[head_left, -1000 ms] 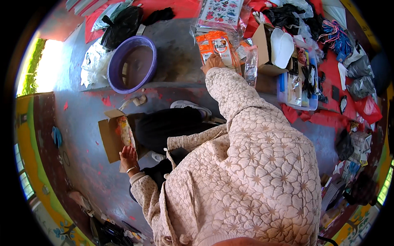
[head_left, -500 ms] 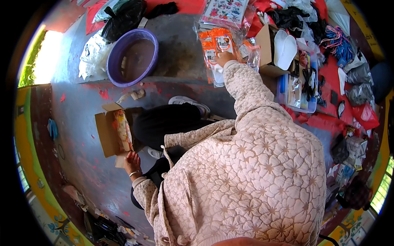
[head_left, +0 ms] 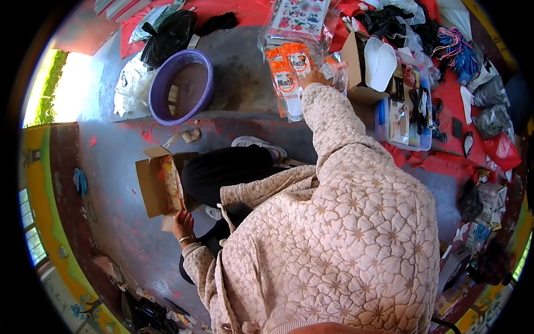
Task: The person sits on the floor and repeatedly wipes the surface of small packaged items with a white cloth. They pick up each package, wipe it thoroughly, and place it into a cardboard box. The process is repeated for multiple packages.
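My right hand (head_left: 315, 78) reaches forward onto a pile of clear packets with orange tops. It touches the right edge of an orange packet (head_left: 286, 83), beside another orange packet (head_left: 300, 58). The fingers point down into the pile and are partly hidden, so their grip does not show. My left hand (head_left: 184, 226) is low at the left, fingers drawn together at the near edge of an opened cardboard box (head_left: 149, 186). Inside that box lies a yellow and orange printed wrapper (head_left: 172, 181). The box leans by my knee.
A purple basin (head_left: 209, 83) with murky water stands ahead at the left, near a black plastic bag (head_left: 169, 39). At the right are a carton (head_left: 351, 67) with white insoles (head_left: 380, 64) and a clear plastic bin (head_left: 414, 146). Red cloth and clutter spread beyond.
My right hand has slid to the right across the packets, uncovering more of the left one. My left hand stays at the box. The whole view has shifted slightly.
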A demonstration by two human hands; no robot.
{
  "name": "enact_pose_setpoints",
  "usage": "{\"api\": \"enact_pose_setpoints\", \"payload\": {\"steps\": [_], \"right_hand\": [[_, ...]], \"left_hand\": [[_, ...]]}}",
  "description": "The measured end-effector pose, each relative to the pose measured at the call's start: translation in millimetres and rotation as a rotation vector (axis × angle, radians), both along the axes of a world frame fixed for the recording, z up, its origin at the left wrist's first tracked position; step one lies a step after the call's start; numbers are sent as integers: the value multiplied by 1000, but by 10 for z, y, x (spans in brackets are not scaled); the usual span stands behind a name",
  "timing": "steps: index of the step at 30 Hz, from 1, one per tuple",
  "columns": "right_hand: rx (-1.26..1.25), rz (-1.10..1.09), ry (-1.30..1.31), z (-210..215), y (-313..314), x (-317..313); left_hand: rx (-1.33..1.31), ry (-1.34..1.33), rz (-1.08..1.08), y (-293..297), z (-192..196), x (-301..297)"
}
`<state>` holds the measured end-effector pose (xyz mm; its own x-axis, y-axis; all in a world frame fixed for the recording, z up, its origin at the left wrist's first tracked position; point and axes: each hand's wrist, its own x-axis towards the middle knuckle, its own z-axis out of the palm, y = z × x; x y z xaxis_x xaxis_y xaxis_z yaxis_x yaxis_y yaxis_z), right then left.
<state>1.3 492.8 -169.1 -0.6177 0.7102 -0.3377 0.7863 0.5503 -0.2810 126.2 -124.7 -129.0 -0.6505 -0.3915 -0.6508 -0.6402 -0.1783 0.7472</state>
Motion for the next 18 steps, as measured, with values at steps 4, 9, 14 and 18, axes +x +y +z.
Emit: {"api": "enact_pose_setpoints", "payload": {"steps": [4, 9, 14, 18], "right_hand": [[-57, 21, 25, -23, 215, 103], [17, -76, 60, -136, 7, 40], [48, -159, 185, -286, -167, 67], [26, -163, 123, -116, -160, 130]], "left_hand": [[-9, 24, -1, 30, -12, 9], [11, 40, 4, -9, -27, -75], [-48, 40, -73, 163, 57, -90], [6, 100, -85, 45, 32, -19]]}}
